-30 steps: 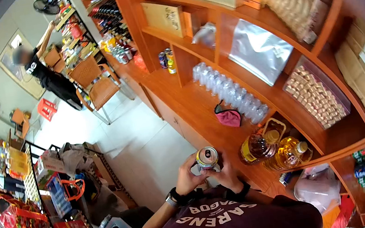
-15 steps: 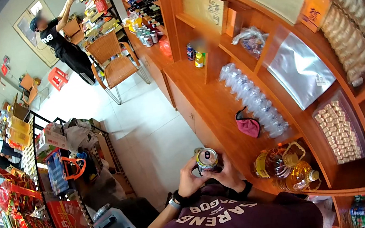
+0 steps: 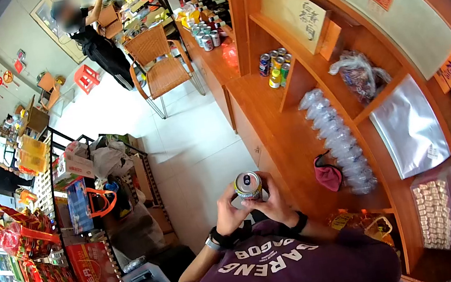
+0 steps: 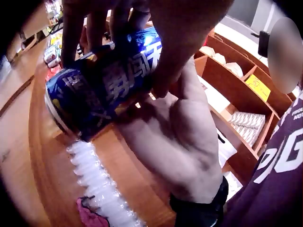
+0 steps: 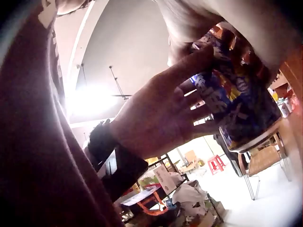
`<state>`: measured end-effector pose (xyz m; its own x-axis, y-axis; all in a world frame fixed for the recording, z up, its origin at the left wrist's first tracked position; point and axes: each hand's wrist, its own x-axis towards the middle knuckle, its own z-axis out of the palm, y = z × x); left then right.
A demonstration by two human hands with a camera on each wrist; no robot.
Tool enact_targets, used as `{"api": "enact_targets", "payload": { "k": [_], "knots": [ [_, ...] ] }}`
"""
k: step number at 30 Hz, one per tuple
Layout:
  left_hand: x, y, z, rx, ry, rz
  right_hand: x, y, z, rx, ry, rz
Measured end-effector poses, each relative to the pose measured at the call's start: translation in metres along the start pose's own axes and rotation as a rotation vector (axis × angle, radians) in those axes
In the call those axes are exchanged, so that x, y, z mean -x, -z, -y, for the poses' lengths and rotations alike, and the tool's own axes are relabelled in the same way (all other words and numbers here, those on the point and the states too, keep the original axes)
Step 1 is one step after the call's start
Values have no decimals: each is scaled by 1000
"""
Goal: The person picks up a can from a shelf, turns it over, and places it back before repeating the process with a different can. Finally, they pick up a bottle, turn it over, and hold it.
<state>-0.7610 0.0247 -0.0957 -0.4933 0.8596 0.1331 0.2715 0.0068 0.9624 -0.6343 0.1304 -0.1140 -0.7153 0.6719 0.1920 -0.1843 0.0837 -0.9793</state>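
Both hands hold a blue drink can (image 3: 248, 186) in front of the chest, with its silver top facing up toward the head camera. My left hand (image 3: 229, 213) grips one side of it and my right hand (image 3: 274, 203) the other, thumbs close together on the near side. In the left wrist view the can (image 4: 106, 85) shows large pale lettering, with fingers wrapped over it. The right wrist view shows the can's (image 5: 241, 104) lower end and colourful print, with the left hand's (image 5: 156, 111) fingers spread along it.
To the right runs a wooden counter (image 3: 261, 127) with shelves. It bears several cans (image 3: 265, 65), a row of clear plastic bottles (image 3: 339, 141), a pink mask (image 3: 328, 173) and oil bottles (image 3: 375, 228). A wicker chair (image 3: 160, 72) stands ahead, and a rack with gift baskets (image 3: 27, 240) at left.
The head view has swung left, so the shelves and chair now sit farther right and more cans show on the counter. Both hands still hold the can, now slightly higher in view.
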Motion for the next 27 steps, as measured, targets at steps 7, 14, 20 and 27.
{"api": "enact_targets", "payload": {
  "k": [7, 14, 20, 27],
  "knots": [
    [-35, 22, 19, 13, 64, -137, -63, -9, -8, 3, -52, 157],
    [-66, 30, 40, 77, 152, -152, -110, -6, -24, 3, -161, 271],
    [-121, 44, 45, -3, 115, -76, -151, -2, -43, 28, -119, 197],
    [-159, 52, 32, -46, 105, -30, -176, 0, -57, 4, -96, 145]
  ]
}}
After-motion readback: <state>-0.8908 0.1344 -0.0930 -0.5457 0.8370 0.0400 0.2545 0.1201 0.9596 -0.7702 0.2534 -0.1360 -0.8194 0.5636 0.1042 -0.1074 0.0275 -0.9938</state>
